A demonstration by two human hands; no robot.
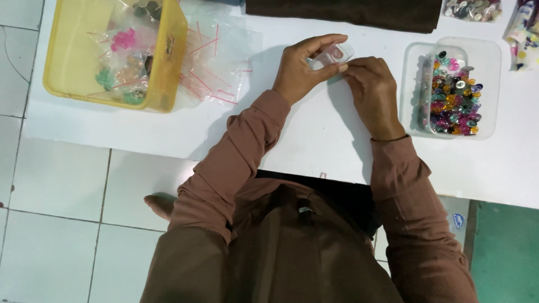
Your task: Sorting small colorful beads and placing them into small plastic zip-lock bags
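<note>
Brown long-sleeved garment [292,247] on the person's torso and both arms, nearest the lens, filling the lower middle of the view

White flat tabletop [314,146] — bears everything else; pale floor tiles [56,196] show at left below its edge

Yellow translucent plastic tub [115,53], upper left, holding small clear bags of pink, green and pale pieces; contents blurred, kinds not certain

Loose heap of clear zip bags with red seal strips [216,62], just beside the tub on its right, partly under it

Clear rectangular plastic container [452,87], right of the hands, filled with multicoloured gem-like beads; close to the right hand but apart from it

Dark brown cloth [342,12], top edge, cut off by the frame; a second dish of small pieces [471,8] and a printed packet [525,28] at upper right, both cropped

Left hand [303,70], thumb and fingers curled shut round the small clear plastic bag [334,55]

Right hand [373,92], fingertips pinched closed on the same bag from its lower right side

Small clear plastic bag — held above the tabletop between both hands, top centre, long axis running left-low to right-high; the left hand has the fuller hold. Something pinkish shows inside; what it is cannot be made out, and the fingers cover most of the bag
</note>
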